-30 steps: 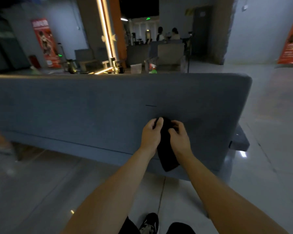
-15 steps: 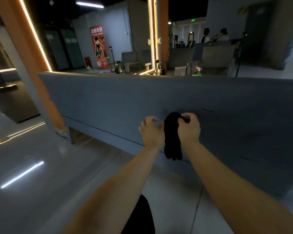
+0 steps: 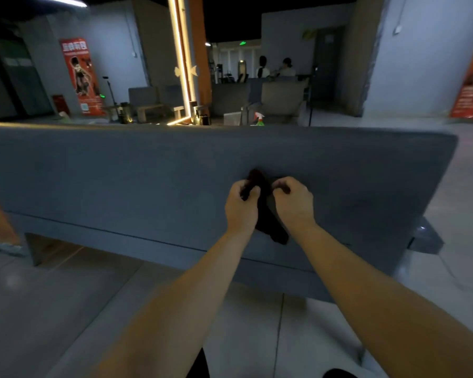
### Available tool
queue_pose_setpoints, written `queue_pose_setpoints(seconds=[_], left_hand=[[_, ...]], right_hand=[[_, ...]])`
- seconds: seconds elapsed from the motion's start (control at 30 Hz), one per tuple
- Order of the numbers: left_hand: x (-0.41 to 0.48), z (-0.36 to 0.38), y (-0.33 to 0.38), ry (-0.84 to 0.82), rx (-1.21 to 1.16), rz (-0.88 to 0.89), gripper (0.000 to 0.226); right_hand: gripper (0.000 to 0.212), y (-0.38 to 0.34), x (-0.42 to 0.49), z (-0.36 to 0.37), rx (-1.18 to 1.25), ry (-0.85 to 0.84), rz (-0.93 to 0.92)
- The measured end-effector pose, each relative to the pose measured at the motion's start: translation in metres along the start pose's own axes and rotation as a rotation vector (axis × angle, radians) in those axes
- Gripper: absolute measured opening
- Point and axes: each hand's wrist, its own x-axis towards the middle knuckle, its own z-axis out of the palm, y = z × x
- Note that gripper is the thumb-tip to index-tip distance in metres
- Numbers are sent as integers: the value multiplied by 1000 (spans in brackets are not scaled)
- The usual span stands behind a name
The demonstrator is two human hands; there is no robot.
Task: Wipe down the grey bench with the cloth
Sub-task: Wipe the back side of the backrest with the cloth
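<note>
Cloth, black and bunched, hangs between left grip and right grip, both clamped on its upper end before the grey surface nearer its right edge, probably to gather a pad for wiping.

Both hands are up in front of the bench, gripping the cloth. The left hand has its fingers curled round the upper end, and the right hand pinches it just beside. The dark cloth hangs down between the wrists, in front of the grey back panel; whether it touches, can't tell. Beyond the bench's top edge a spray bottle pokes up, a lit pillar rises, a red banner stands to the left, and two people sit far back.
</note>
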Motion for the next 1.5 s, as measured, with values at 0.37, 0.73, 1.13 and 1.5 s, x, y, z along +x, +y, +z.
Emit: queue_pose_setpoints(seconds=[0.37,0.73,1.13,1.5], left_hand=[[10,79,-2,104,14,-10,51],[19,119,-4,-29,101,156,16],[45,61,-20,168,132,1,20],[40,108,-4,-39,267,120,20]], right_hand=[[20,26,35,-50,-316,64,-55],[15,48,64,-47,-195,87,-48],[19,47,58,-24,-221,210,-41],[30,48,57,-34,-207,112,-32]])
